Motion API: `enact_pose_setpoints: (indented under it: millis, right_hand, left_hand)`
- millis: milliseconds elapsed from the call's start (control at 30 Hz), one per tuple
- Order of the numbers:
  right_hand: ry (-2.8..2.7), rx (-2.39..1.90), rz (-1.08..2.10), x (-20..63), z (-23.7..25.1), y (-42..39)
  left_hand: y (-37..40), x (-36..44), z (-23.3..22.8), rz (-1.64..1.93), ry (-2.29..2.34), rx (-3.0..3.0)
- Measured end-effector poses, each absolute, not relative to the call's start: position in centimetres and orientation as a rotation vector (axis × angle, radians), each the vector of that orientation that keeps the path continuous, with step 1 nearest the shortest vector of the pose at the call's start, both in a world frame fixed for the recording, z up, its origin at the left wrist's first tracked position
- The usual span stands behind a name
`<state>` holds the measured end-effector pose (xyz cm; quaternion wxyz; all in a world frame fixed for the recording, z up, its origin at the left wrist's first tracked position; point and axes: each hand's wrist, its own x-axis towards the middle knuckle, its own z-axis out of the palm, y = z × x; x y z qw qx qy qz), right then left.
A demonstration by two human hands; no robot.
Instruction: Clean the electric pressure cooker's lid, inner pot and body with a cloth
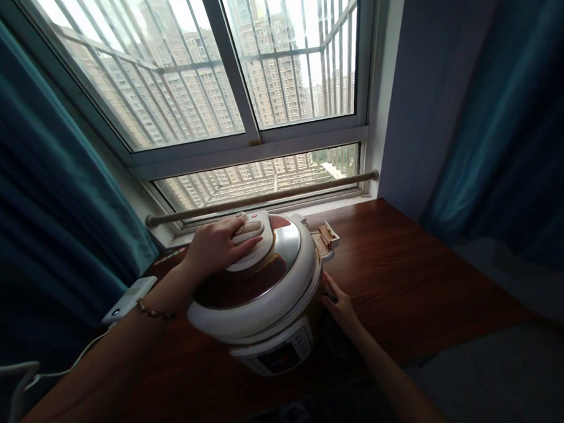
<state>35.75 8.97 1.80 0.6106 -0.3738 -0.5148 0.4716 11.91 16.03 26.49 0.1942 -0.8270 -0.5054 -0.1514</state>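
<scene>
On the wooden sill [424, 274] below the window, the pressure cooker [264, 298] sits, its lid handle [253, 238] grasped by the left hand [215, 246] while the right hand [338, 304] rests open-fingered against its side.

Bare forearms; beaded bracelet [153, 311] on left wrist.
</scene>
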Motion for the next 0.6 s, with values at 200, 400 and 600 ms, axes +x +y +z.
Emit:
enact_pose_setpoints:
  millis: [200, 400, 600]
  right_hand:
    - [-1.230, -0.960, 0.982, 35.7, 1.1, 9.0]
    - [-1.239, -1.002, 0.966, 35.9, 1.8, 8.5]
    - [-1.180, -0.975, 1.001, 35.8, 2.0, 8.4]
  left_hand:
    - [16.1, 13.3, 27.1, -0.385, -1.332, -2.346]
    - [16.3, 15.3, 27.4, -0.397, -1.332, -2.365]
    - [15.6, 14.1, 27.3, -0.391, -1.420, -2.322]
